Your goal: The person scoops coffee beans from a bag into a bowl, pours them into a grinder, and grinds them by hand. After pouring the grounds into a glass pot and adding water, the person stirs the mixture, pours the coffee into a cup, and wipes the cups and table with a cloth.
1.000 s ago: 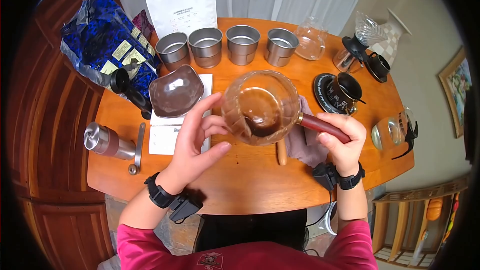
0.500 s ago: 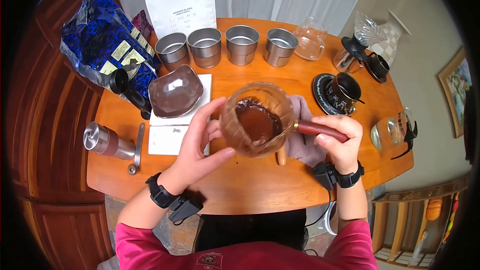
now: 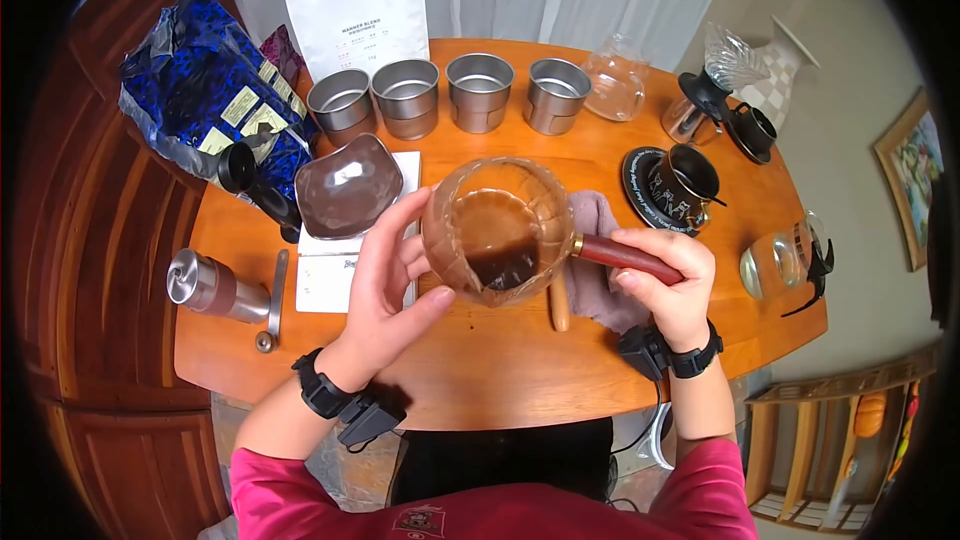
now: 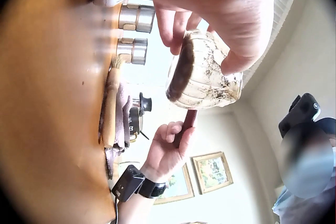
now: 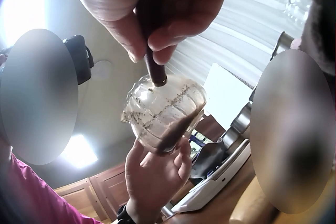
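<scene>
My right hand (image 3: 672, 275) grips the reddish wooden side handle (image 3: 628, 256) of a round, ribbed glass coffee pot (image 3: 548, 185). The pot is held up over the table, tilted, with dark brown coffee (image 3: 505, 262) pooled low inside. Dark specks dot the glass wall (image 5: 176, 98) in the right wrist view. My left hand (image 3: 385, 305) is at the pot's other side, fingers spread and loosely bent. Its fingertips and thumb come right at the glass, and in the left wrist view the fingers (image 4: 178, 27) overlap the pot's bottom end.
Behind the pot stand several metal cups (image 3: 481, 90) and a glass server (image 3: 615, 85). Left are a brown dish (image 3: 350, 190) on a white scale, and a hand grinder (image 3: 215, 285). A cloth (image 3: 600, 290), a brush handle (image 3: 559, 305) and a black cup (image 3: 688, 180) lie rightward.
The pot has shifted slightly left and its tilt keeps varying, so the coffee inside has sloshed to different sides. The left hand has come closer to the glass; the right keeps its grip.
</scene>
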